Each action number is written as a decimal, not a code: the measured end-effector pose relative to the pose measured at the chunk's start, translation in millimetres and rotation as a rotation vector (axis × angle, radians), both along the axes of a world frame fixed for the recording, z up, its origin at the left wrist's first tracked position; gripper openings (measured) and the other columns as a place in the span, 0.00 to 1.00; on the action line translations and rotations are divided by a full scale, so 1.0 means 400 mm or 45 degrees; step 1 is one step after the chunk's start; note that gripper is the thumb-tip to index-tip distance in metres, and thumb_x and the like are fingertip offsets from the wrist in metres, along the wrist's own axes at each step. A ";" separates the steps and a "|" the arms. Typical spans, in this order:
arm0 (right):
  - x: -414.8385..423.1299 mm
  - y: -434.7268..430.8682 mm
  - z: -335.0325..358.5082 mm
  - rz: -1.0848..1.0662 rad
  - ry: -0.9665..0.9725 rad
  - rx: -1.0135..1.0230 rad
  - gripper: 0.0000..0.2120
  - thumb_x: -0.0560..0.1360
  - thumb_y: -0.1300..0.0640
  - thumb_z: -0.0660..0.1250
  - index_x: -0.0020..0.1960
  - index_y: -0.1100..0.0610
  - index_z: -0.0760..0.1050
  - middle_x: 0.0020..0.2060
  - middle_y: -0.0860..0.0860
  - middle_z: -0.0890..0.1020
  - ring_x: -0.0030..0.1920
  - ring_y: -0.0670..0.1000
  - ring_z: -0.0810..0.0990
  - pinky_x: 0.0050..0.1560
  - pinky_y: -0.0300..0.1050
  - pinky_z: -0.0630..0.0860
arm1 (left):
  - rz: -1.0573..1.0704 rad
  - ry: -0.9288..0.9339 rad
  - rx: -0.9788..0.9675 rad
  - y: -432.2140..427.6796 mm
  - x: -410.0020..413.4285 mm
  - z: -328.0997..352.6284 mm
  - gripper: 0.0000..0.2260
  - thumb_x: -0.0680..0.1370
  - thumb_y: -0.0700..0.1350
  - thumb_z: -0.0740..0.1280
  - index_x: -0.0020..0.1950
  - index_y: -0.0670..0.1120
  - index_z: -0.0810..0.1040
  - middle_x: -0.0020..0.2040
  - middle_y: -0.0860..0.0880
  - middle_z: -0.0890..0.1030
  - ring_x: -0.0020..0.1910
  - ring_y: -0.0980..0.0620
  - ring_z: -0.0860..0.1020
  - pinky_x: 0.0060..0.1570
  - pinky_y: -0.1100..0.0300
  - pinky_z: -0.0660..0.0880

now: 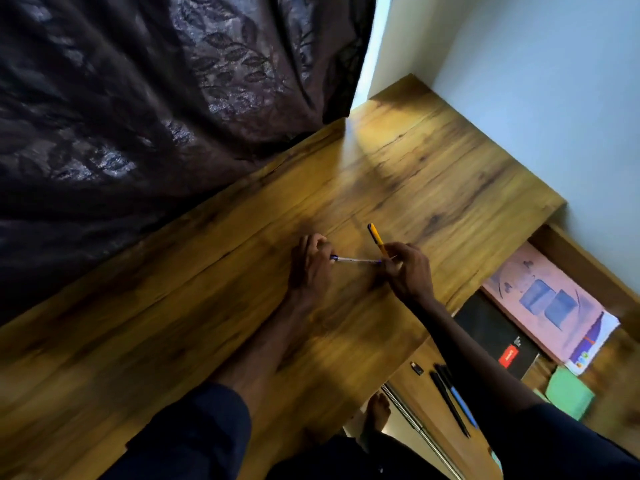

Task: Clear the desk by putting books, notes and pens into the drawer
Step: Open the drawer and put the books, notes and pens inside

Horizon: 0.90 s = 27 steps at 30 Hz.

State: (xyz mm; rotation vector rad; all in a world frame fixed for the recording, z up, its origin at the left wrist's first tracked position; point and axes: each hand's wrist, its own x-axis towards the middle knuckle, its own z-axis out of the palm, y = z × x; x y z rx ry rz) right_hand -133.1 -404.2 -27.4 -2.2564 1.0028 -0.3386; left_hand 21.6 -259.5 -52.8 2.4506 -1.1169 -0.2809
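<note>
A clear pen with blue ends (355, 260) lies just above the wooden desk (207, 323), spanning between both hands. My left hand (311, 265) pinches its left end. My right hand (405, 268) grips its right end and also holds a yellow pen (376, 239) that sticks up and away from the fingers. To the right, the open drawer (426, 400) holds a pink book (547, 299), a black book (495, 336), green notes (569, 396) and dark and blue pens (450, 400).
A dark patterned curtain (156, 98) hangs along the desk's far edge. A pale wall (554, 81) bounds the desk's right end. A small black object (416, 368) lies in the drawer. A bare foot (377, 414) shows below the desk edge.
</note>
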 end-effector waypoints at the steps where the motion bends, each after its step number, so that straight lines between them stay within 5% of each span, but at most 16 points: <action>1: -0.026 -0.002 0.008 -0.041 -0.014 0.015 0.11 0.74 0.60 0.68 0.55 0.56 0.83 0.42 0.53 0.83 0.40 0.51 0.81 0.42 0.43 0.75 | -0.021 0.014 -0.003 -0.005 -0.007 0.001 0.04 0.73 0.44 0.73 0.47 0.51 0.81 0.55 0.51 0.78 0.56 0.47 0.75 0.54 0.52 0.74; 6: -0.148 -0.025 0.050 -0.224 -0.084 0.114 0.10 0.74 0.60 0.70 0.55 0.55 0.84 0.43 0.46 0.84 0.42 0.45 0.82 0.42 0.23 0.69 | -0.166 0.277 -0.238 -0.023 -0.095 0.057 0.04 0.74 0.46 0.71 0.48 0.51 0.82 0.44 0.53 0.80 0.42 0.53 0.78 0.40 0.55 0.77; 10: -0.276 -0.048 0.071 -0.364 -0.153 0.217 0.10 0.73 0.62 0.73 0.54 0.57 0.85 0.43 0.47 0.85 0.42 0.43 0.82 0.49 0.37 0.78 | -0.189 0.632 -0.436 -0.065 -0.215 0.127 0.04 0.75 0.45 0.74 0.49 0.50 0.83 0.43 0.57 0.85 0.41 0.62 0.82 0.39 0.69 0.77; 16: -0.489 -0.064 0.085 -0.421 -0.165 0.339 0.08 0.70 0.62 0.77 0.49 0.53 0.86 0.39 0.45 0.85 0.37 0.33 0.80 0.41 0.25 0.72 | -0.011 1.052 -0.497 -0.173 -0.406 0.163 0.07 0.75 0.47 0.76 0.50 0.49 0.83 0.44 0.50 0.86 0.44 0.54 0.84 0.42 0.58 0.81; 20: -0.610 -0.060 0.077 -0.454 -0.153 0.411 0.03 0.73 0.56 0.76 0.46 0.50 0.86 0.38 0.41 0.86 0.38 0.36 0.82 0.38 0.27 0.71 | -0.012 1.132 -0.449 -0.227 -0.515 0.165 0.13 0.74 0.55 0.74 0.53 0.49 0.83 0.47 0.48 0.86 0.46 0.51 0.85 0.43 0.55 0.83; 27: -0.792 -0.020 -0.015 -0.685 -0.174 0.551 0.04 0.74 0.61 0.74 0.48 0.55 0.85 0.36 0.48 0.86 0.37 0.48 0.84 0.36 0.40 0.80 | -0.144 1.108 -0.316 -0.240 -0.671 0.166 0.09 0.79 0.48 0.71 0.57 0.47 0.82 0.45 0.48 0.86 0.40 0.56 0.85 0.40 0.60 0.83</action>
